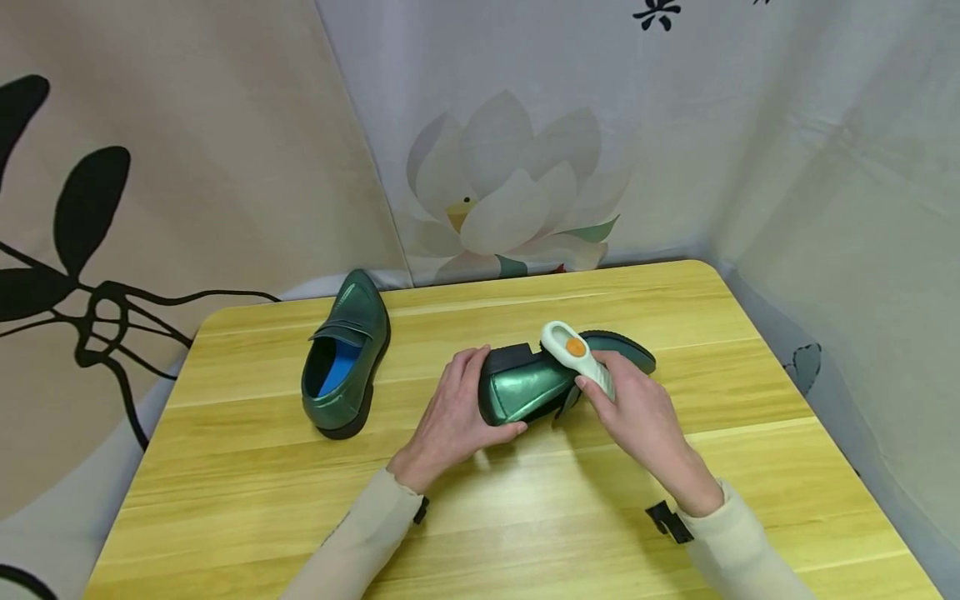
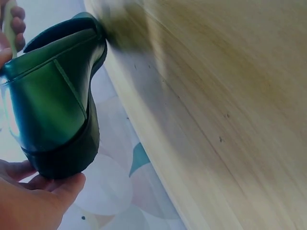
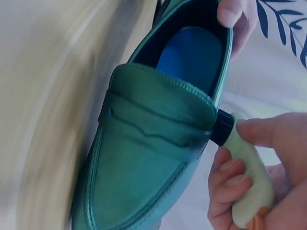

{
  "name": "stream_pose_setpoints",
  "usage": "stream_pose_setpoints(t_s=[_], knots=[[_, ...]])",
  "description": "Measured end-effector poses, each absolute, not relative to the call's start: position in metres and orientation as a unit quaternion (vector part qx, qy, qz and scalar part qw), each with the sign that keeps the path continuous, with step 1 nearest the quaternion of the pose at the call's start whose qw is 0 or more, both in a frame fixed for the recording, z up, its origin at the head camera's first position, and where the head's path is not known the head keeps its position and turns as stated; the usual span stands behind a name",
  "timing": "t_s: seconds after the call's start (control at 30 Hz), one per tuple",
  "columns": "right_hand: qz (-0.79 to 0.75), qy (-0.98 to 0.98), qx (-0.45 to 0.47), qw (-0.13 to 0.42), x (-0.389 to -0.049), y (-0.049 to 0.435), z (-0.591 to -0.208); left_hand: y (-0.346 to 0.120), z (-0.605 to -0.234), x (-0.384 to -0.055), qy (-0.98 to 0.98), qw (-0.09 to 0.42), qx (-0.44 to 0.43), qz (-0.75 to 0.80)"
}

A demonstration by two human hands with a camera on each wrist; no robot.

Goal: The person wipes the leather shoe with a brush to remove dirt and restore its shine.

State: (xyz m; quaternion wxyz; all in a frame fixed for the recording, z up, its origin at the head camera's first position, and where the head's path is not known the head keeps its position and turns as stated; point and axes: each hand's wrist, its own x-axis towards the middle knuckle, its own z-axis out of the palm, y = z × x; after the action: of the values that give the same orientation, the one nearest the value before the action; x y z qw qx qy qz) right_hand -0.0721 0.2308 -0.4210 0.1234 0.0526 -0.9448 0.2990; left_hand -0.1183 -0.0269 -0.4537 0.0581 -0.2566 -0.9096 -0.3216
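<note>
In the head view, my left hand (image 1: pixel 457 404) grips the heel end of a shiny green loafer (image 1: pixel 525 387), which lies tipped on its side with the sole turned away. Its blue insole (image 3: pixel 192 57) shows in the right wrist view. My right hand (image 1: pixel 641 408) holds a small brush (image 1: pixel 558 337) by its pale handle, which bears an orange spot. Dark bristles (image 3: pixel 223 127) press against the shoe's side near the strap. Whether the shoe touches the tabletop, I cannot tell.
A second green loafer (image 1: pixel 362 308) stands upright on the left of the wooden table (image 1: pixel 300 517), toe toward the back. Printed cloth curtains (image 1: pixel 517 167) hang close behind the table's far edge. Black clips (image 1: pixel 667 521) are at the sleeve cuffs.
</note>
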Motion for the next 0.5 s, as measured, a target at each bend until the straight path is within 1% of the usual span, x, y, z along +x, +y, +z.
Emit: stream_pose_setpoints(t_s=[0.5], knots=[[0.328,-0.94,-0.016,0.098,-0.075,0.272,-0.432,-0.027,-0.454,-0.12,-0.913,0.032,-0.229,-0.336]])
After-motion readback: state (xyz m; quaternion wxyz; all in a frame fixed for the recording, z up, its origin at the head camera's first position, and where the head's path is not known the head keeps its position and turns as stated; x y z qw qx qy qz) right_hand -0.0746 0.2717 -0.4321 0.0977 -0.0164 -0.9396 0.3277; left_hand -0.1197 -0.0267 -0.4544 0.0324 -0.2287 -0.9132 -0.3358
